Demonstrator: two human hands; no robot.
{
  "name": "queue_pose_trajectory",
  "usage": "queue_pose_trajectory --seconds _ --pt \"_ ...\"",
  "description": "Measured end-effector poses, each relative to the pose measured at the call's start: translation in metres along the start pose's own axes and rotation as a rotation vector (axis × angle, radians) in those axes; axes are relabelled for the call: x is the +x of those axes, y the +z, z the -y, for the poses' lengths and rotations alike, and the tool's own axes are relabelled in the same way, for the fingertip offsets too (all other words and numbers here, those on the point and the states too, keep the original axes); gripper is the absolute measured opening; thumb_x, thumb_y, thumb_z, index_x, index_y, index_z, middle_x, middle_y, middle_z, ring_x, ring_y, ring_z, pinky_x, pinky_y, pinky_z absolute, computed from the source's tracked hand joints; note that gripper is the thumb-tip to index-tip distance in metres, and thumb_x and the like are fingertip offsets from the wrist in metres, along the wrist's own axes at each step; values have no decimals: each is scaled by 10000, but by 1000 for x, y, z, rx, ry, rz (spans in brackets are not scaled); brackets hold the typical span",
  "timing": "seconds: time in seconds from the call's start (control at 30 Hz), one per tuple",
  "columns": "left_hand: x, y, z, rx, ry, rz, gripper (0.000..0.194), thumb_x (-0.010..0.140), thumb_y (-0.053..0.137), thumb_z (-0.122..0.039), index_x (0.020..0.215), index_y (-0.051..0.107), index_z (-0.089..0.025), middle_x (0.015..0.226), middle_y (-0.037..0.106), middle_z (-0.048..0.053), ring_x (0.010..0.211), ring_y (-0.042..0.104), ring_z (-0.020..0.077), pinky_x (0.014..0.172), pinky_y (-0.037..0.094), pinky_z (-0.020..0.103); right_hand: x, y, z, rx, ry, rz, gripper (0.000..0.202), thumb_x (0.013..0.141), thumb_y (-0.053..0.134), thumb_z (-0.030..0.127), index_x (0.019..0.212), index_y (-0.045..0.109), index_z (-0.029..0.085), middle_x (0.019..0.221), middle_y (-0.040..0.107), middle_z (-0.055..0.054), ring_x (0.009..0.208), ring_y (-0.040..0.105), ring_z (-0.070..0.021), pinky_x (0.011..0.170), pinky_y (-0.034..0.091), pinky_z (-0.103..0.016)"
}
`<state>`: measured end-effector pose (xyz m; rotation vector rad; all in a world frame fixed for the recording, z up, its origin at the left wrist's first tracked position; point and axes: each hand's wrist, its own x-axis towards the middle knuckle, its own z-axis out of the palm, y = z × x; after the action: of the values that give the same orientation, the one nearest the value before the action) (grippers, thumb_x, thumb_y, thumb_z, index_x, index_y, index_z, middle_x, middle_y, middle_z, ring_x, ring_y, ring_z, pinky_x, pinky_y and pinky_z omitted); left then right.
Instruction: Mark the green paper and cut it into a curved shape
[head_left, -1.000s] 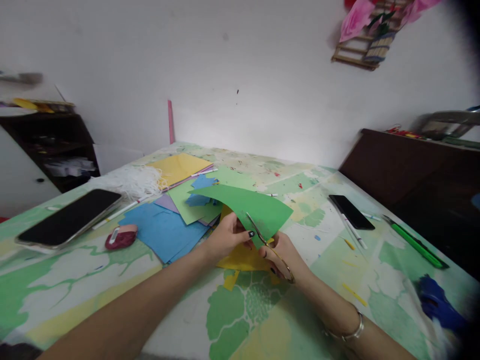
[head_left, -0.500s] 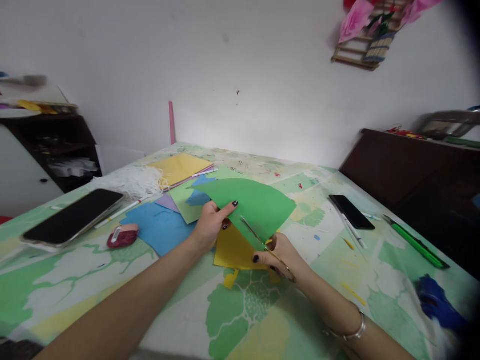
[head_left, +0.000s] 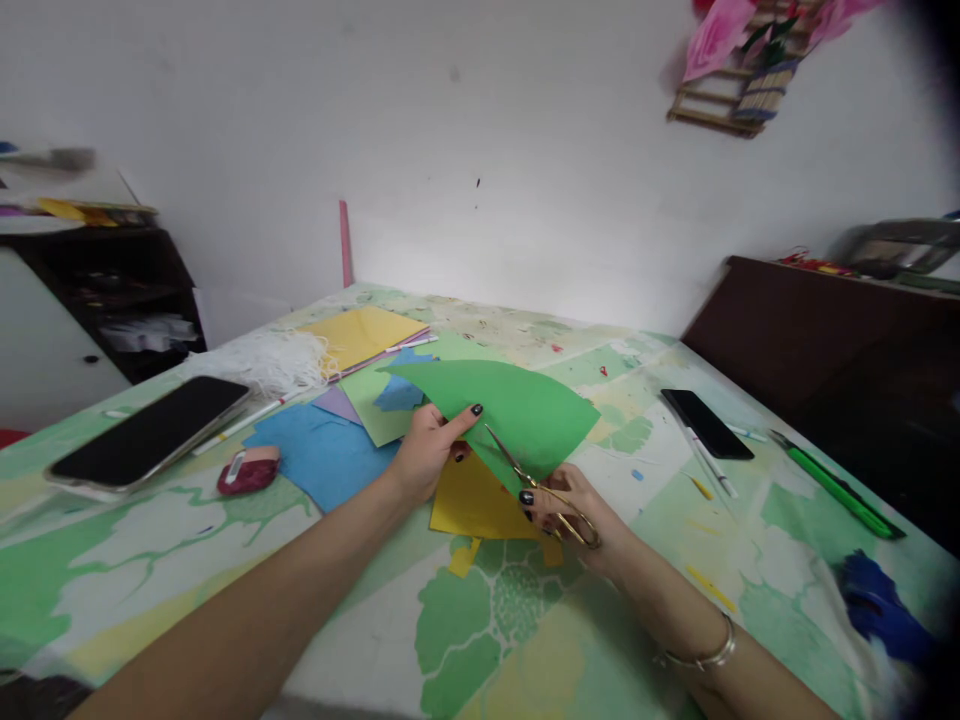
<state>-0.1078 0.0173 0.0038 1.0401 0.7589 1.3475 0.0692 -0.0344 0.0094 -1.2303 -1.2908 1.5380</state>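
My left hand pinches the near edge of the green paper sheet while my right hand works gold scissors into it, blades parted, above a yellow sheet on the table, a blue sheet just left of my left hand.

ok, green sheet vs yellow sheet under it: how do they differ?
The green sheet is lifted off the table, pinched by the left hand with the scissors in it; the yellow sheet lies flat, unheld. The green sheet has a curved edge; the yellow sheet's edges look straight. Both are plain coloured paper.
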Motion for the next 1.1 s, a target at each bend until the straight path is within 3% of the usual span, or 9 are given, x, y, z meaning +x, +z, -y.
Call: queue_pose_trajectory --seconds 0.2,0.33,0.53,0.87,1.1 --pt "1 0 1 4 0 -8 278 657 765 -376 731 642 -137 602 613 -5 476 515 87 400 350 184 0 -2 0 22 -1 23 456 536 740 536 607 538 134 485 513 10 422 390 -61 419 250 -201" --pt "0 0 3 -3 -10 -3 272 658 766 -370 711 637 -137 607 619 -3 463 509 81 400 363 184 3 -3 -3 22 -23 37 522 508 746 594 646 566 124 494 499 18 409 349 -47 409 215 -203" --pt "0 -1 7 -6 -21 -7 267 678 751 -375 703 634 -136 609 630 7 461 517 85 408 374 188 5 -3 -6 7 -44 67 512 493 766 571 660 526 151 452 366 79 386 273 -35 384 179 -201" --pt "1 1 5 -29 -27 -18 286 649 769 -381 710 629 -139 604 613 -8 450 504 79 388 363 187 7 -3 -5 -95 -36 41 400 549 753 407 562 417 193 385 347 89 342 240 -33 352 171 -204" --pt "1 0 4 -14 -31 -32 268 645 768 -367 719 644 -141 609 633 0 438 519 82 375 365 180 5 0 0 -118 -34 16 400 542 735 494 577 495 175 393 368 75 355 256 -41 354 166 -202"
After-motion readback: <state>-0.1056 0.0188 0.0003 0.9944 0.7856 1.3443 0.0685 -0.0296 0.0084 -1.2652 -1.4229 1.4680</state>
